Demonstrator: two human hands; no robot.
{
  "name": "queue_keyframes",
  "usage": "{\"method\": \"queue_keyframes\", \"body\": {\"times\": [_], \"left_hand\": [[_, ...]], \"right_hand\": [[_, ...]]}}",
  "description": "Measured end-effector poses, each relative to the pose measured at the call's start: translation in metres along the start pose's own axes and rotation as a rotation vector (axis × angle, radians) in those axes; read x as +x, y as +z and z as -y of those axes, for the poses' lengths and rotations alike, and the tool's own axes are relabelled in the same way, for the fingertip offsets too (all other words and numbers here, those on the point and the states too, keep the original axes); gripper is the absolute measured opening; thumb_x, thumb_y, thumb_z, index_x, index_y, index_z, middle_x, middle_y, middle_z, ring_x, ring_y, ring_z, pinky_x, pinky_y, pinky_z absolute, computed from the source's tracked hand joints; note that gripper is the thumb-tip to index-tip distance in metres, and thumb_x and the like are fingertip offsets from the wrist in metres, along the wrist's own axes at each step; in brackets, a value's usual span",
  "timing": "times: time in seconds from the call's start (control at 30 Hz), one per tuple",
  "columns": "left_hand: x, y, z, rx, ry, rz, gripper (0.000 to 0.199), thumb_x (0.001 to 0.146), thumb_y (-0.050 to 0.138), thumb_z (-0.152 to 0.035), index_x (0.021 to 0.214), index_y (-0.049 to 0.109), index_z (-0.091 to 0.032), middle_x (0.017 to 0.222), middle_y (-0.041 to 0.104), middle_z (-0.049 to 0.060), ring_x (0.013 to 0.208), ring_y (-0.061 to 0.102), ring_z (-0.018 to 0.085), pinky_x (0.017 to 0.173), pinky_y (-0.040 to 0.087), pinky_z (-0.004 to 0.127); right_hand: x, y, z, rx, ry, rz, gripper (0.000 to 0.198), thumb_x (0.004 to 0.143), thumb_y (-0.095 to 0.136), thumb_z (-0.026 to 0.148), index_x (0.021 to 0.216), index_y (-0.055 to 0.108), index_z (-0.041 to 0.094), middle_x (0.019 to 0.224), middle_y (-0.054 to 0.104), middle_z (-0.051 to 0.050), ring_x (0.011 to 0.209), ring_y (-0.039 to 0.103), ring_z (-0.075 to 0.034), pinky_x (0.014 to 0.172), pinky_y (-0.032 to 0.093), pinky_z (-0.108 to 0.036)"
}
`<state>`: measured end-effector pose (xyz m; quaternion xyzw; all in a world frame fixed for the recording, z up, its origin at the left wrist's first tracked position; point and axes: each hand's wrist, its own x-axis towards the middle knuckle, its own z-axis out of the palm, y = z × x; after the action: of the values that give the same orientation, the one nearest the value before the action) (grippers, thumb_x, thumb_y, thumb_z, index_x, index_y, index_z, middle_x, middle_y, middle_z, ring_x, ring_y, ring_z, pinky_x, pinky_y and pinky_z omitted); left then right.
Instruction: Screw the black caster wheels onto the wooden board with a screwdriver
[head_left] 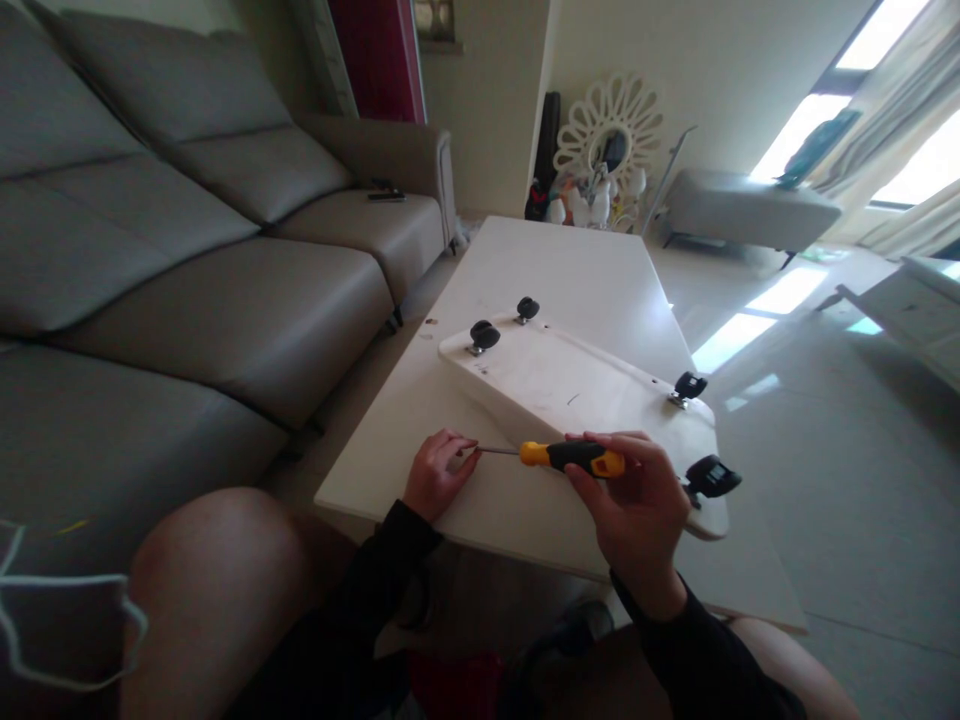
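Observation:
My right hand (641, 500) is wrapped around the handle of a yellow and black screwdriver (574, 458), held level above the table with its metal shaft pointing left. At the shaft's tip, the thumb and fingers of my left hand (441, 473) are pinched together. Whatever sits between them is too small to make out. Just beyond both hands lies a long white board (555, 375) with rounded ends, resting on the white table (570, 262). Black swivel casters stand wheels-up at its corners, including a near left caster (484, 335) and a near right caster (712, 477).
A grey-brown sofa (315, 300) runs along the left, with a dark phone-like object (386, 195) on its seat. Past the table's far end stand a white petal-framed mirror (581, 115) and a grey bench (742, 210). A white piece of furniture (911, 310) is at right.

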<state>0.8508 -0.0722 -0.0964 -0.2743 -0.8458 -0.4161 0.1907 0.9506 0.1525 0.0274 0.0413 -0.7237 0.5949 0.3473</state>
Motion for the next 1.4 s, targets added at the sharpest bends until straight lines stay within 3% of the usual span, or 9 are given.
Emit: {"method": "queue_keyframes", "body": {"times": [0.5,1.2,1.4], "left_hand": [[-0.0015,0.0011,0.0019,0.019,0.000,0.017,0.014,0.099,0.065,-0.032,0.093,0.072,-0.022,0.087,0.068,0.005,0.081,0.065,0.019,0.077,0.055,0.034],[-0.0024,0.0011,0.0034,0.027,0.077,0.109,0.014,0.101,0.063,-0.028,0.094,0.073,-0.021,0.091,0.071,0.004,0.083,0.065,0.019,0.075,0.049,0.032],[-0.0014,0.0003,0.0032,0.031,0.085,0.104,0.014,0.101,0.064,-0.027,0.093,0.072,-0.020,0.089,0.070,0.005,0.081,0.065,0.019,0.074,0.050,0.032]], "right_hand": [[0.0012,-0.0011,-0.0027,-0.023,-0.006,-0.014,0.037,0.079,0.080,0.009,0.110,0.069,0.028,0.103,0.070,-0.003,0.099,0.078,-0.023,0.080,0.070,-0.038],[-0.0010,-0.0011,-0.0042,0.014,-0.026,0.063,0.041,0.079,0.080,0.005,0.113,0.068,0.025,0.107,0.071,-0.004,0.101,0.077,-0.020,0.081,0.068,-0.034],[0.0006,-0.0017,-0.0070,0.004,-0.002,0.029,0.037,0.079,0.081,0.008,0.110,0.068,0.025,0.104,0.070,-0.002,0.098,0.077,-0.018,0.077,0.067,-0.029]]}}
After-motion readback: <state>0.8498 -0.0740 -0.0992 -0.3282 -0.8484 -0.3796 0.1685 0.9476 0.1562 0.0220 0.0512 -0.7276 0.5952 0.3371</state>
